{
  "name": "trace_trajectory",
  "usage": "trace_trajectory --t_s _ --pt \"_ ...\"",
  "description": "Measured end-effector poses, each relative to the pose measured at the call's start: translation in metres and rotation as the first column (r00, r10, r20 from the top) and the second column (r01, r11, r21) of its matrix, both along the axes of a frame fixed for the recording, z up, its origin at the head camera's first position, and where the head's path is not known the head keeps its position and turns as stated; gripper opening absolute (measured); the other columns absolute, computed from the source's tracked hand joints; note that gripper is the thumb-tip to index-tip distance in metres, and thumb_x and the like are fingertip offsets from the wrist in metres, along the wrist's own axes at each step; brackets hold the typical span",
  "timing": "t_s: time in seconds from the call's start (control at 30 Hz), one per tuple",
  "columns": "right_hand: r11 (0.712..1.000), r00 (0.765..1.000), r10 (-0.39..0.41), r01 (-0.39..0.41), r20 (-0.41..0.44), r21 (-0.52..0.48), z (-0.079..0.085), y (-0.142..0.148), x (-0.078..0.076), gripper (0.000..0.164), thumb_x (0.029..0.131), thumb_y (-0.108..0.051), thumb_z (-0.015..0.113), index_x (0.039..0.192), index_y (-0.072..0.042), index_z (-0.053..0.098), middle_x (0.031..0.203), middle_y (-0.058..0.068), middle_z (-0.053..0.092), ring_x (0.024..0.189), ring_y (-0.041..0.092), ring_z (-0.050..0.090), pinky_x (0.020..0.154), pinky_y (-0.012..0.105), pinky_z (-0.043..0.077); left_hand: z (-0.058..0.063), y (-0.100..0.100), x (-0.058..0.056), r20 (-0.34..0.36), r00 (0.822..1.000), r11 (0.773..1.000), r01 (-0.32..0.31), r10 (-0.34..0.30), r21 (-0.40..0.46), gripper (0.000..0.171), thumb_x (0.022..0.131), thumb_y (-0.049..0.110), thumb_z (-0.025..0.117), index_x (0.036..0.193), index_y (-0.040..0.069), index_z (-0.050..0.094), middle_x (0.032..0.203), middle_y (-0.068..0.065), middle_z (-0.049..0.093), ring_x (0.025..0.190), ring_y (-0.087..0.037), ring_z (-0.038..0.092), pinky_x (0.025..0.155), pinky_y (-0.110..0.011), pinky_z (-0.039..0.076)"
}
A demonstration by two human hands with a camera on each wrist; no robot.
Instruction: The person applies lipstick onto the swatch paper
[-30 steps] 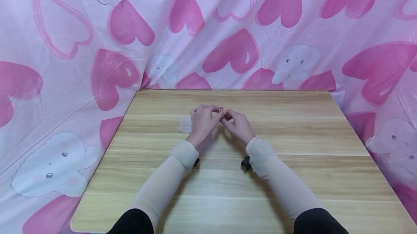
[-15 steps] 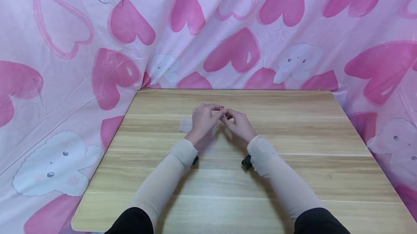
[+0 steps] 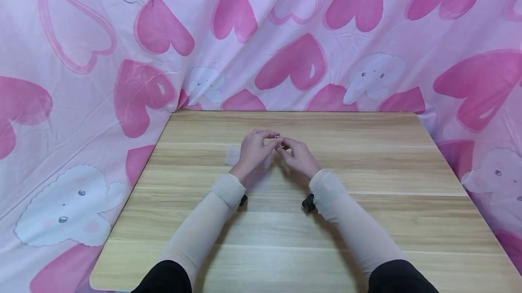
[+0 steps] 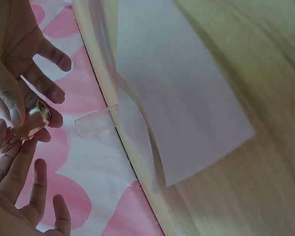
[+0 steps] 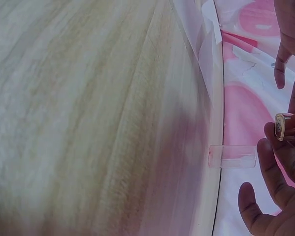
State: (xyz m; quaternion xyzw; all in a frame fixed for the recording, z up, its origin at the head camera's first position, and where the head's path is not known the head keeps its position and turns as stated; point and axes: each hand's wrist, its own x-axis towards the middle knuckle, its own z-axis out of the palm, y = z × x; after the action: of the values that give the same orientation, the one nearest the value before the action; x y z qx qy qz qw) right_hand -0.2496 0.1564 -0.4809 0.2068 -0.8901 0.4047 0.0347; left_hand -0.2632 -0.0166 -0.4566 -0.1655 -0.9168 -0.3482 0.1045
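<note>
Both hands meet over the middle of the table, holding a small shiny gold lipstick tube (image 4: pixel 33 122) between them. My left hand (image 3: pixel 253 151) grips it with thumb and fingertips from the left. From the right, the thumb and fingers of my right hand (image 3: pixel 301 156) grip the same tube. An open, rectangular end of the tube (image 5: pixel 281 127) shows in the right wrist view. The other fingers of both hands are spread. A clear, pinkish cap-like piece (image 5: pixel 233 156) stands apart from the hands near the far side of the tabletop; part of the tube is hidden by fingers.
Thin whitish sheets (image 4: pixel 172 98) lie on the wooden table (image 3: pixel 367 220) under and beside my left hand; one sheet's corner (image 3: pixel 232 155) shows in the head view. A pink heart-patterned cloth (image 3: pixel 228 71) hangs along the table's back and sides.
The hands stay almost in place, still together on the lipstick tube. The left forearm has shifted very slightly left, and the head view has drifted a little.
</note>
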Motion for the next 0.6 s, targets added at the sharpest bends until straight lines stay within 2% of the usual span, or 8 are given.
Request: trace_trajectory --t_s 0.23,0.43,0.6 --pt "1.000 1.000 -0.002 0.002 -0.010 -0.022 -0.0003 -0.0014 0.0016 0.031 0.097 -0.027 0.059 0.125 -0.015 0.060 0.115 0.005 0.069 0.103 0.022 0.065 0.091 0.039 0.055 0.0011 -0.0003 0.0024 -0.018 0.999 0.999 -0.038 0.038 0.000 0.029 0.088 0.052 0.063 0.105 0.030 0.074 0.106 0.013 0.074 0.105 -0.011 0.062 0.096 -0.040 0.046" --pt "0.997 0.998 -0.062 0.062 0.005 -0.038 0.0002 -0.0023 0.0041 0.034 0.092 -0.042 0.063 0.116 -0.017 0.062 0.103 0.000 0.070 0.097 0.018 0.066 0.088 0.037 0.056 0.0021 0.0007 0.0046 -0.044 0.996 0.997 -0.082 0.083 0.016 0.031 0.086 0.055 0.064 0.102 0.031 0.075 0.102 0.015 0.074 0.104 -0.011 0.063 0.094 -0.042 0.046" --pt "0.995 0.996 -0.089 0.090 0.026 -0.038 0.0025 -0.0019 0.0061 0.036 0.092 -0.045 0.062 0.115 -0.018 0.062 0.099 -0.001 0.070 0.095 0.016 0.065 0.088 0.039 0.055 0.0021 0.0031 0.0060 -0.041 0.994 0.995 -0.101 0.102 0.019 0.031 0.087 0.054 0.063 0.104 0.031 0.074 0.100 0.015 0.075 0.102 -0.012 0.064 0.095 -0.042 0.046"
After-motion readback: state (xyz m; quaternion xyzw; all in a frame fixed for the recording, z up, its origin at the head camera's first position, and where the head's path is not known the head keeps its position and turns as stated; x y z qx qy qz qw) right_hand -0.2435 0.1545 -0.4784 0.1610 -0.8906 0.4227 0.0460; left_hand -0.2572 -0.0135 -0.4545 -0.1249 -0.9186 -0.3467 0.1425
